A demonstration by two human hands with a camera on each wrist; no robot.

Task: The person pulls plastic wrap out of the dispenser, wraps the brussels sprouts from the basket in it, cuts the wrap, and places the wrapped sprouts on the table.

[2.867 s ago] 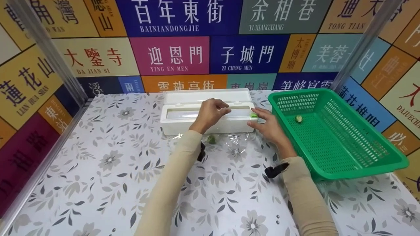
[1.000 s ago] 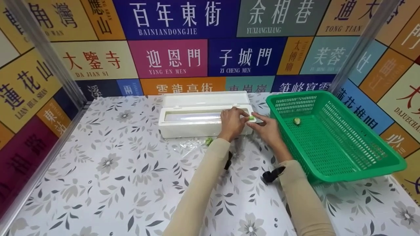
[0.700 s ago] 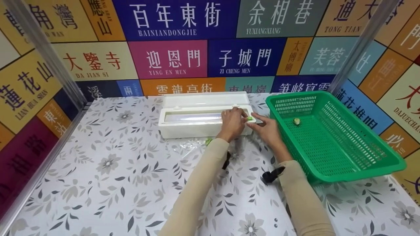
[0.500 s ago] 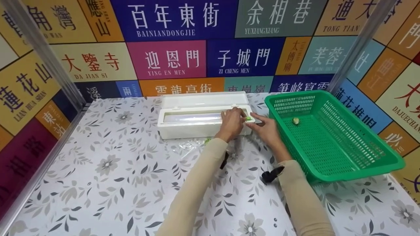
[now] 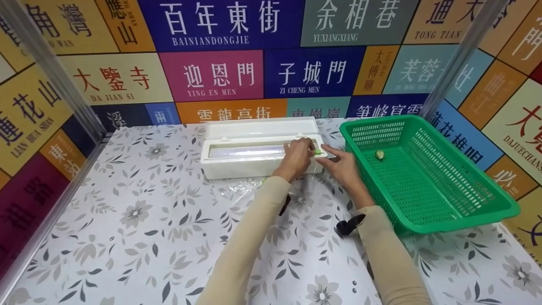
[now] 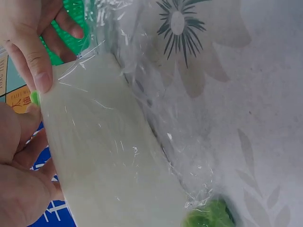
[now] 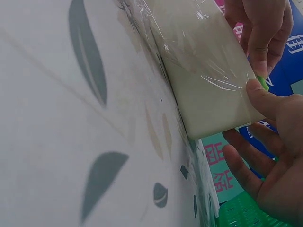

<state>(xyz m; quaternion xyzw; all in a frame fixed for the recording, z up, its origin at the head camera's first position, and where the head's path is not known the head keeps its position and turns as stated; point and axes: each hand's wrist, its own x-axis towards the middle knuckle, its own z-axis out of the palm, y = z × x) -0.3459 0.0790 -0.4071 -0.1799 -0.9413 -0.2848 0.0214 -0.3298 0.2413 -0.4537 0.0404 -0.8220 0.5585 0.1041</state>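
Observation:
A long white cling film box (image 5: 237, 170) stands at the back of the table with its lid (image 5: 260, 128) raised and the film roll (image 5: 245, 151) showing inside. My left hand (image 5: 299, 156) is at its right end, fingertips pinching a small green slide cutter (image 5: 318, 151) on the front edge. Thumb and index finger of my right hand (image 5: 344, 167) hold the box's right front corner, the other fingers spread. Clear film (image 6: 142, 101) hangs over the front and crumples on the table. A leafy green vegetable piece (image 6: 210, 216) lies by the film, mostly behind my left sleeve in the head view.
A green perforated basket (image 5: 459, 222) stands close beside my right arm, a small pale-green vegetable piece (image 5: 380, 155) inside. Printed wall panels (image 5: 220, 76) rise just behind the box. A floral cloth (image 5: 139, 237) covers the table.
My left hand has moved right from above the middle of the cling film box to the green slide cutter. The right hand stays at the box's end. The last second shows little movement.

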